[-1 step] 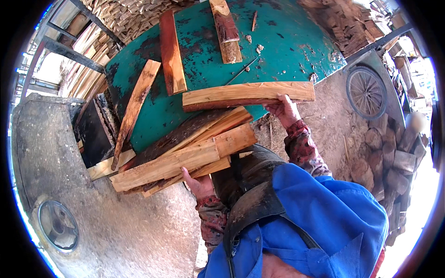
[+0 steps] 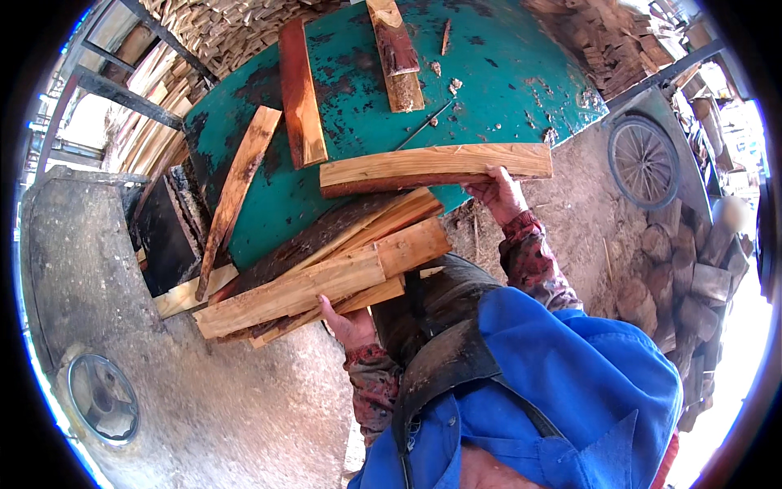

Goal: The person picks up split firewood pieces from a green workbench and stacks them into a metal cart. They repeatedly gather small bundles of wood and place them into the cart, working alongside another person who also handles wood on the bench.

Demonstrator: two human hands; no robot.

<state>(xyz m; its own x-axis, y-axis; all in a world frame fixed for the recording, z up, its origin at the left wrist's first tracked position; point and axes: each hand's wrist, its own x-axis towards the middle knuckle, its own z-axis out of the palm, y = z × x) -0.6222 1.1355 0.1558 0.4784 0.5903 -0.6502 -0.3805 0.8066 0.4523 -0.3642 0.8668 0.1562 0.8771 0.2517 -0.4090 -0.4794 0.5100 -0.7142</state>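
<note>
My right hand [image 2: 501,198] grips a long split piece of firewood [image 2: 432,161] near its right end. Pale grain shows on top of this piece, and brown bark runs along its near side. My left hand [image 2: 352,328] holds the near side of a pile of split firewood pieces [image 2: 297,285], its thumb against the edge and the other fingers mostly hidden under the wood. The pile lies slanted in front of me, its far side over the near edge of a green worn table [image 2: 358,122].
On the table lie a reddish split piece [image 2: 303,94], a bark-sided one [image 2: 395,57] and a thin dark rod [image 2: 425,125]. A narrow slat [image 2: 240,191] leans at the left. Beyond are stacked firewood [image 2: 216,33], a spoked wheel [image 2: 643,161], round logs [image 2: 684,277] and a steering-wheel-like ring [image 2: 103,399].
</note>
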